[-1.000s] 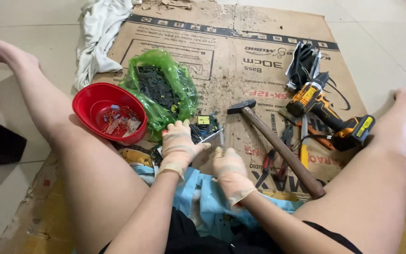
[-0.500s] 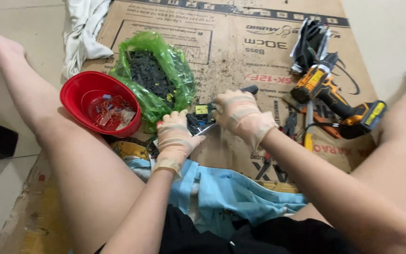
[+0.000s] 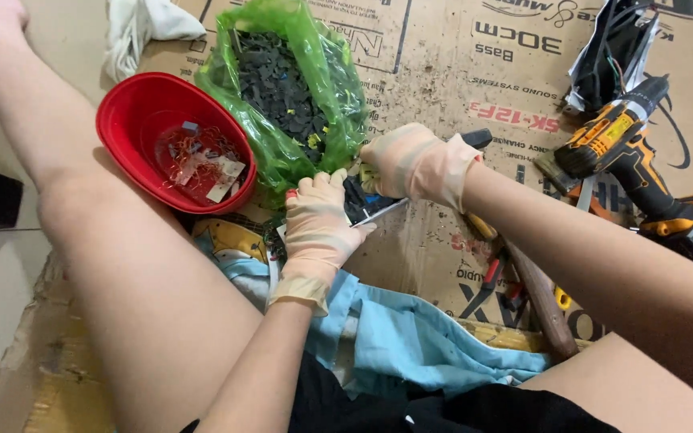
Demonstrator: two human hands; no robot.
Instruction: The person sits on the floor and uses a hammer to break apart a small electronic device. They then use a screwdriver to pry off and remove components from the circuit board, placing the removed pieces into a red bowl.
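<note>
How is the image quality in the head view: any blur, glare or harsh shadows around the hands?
Head view: evenly lit, soft daylight, no harsh shadows; the left hand and right hand are fairly sharp with slight motion softness; mild sheen on the green bag and red bowl; wide-angle stretching shows at the edges, on the legs and the drill.

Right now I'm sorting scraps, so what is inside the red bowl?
The red bowl holds thin reddish wire bits and small pale flat pieces. Anything beneath that small pile is covered.
</note>
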